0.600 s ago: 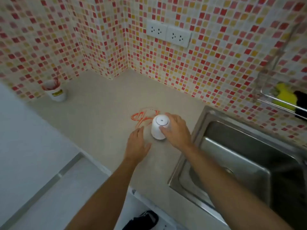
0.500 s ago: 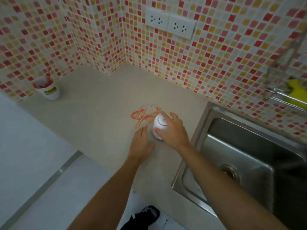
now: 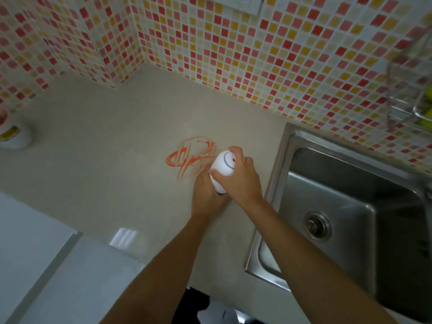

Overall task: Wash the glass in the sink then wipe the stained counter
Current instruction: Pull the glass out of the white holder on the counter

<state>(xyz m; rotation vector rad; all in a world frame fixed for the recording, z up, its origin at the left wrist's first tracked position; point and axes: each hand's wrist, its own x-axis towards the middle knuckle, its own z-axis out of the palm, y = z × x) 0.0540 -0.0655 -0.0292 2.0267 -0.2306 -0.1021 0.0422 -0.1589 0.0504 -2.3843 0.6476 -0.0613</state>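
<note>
Head view: white glass (image 3: 222, 168) upside down on counter (image 3: 105, 183), tilted, at right edge of orange stain (image 3: 190, 157), left of steel sink (image 3: 346, 206). Right hand (image 3: 238, 181) curled round glass from above; left hand (image 3: 205, 195) wrapped round its lower side.

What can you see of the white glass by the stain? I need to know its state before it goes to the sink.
The white glass looks opaque and smooth. It is upside down and tilted, its round base with a thin dark ring facing up. It sits over the counter at the red stain's right edge, left of the sink. The right hand grips it from the right; the left hand touches its lower side. Its rim is hidden.
</note>
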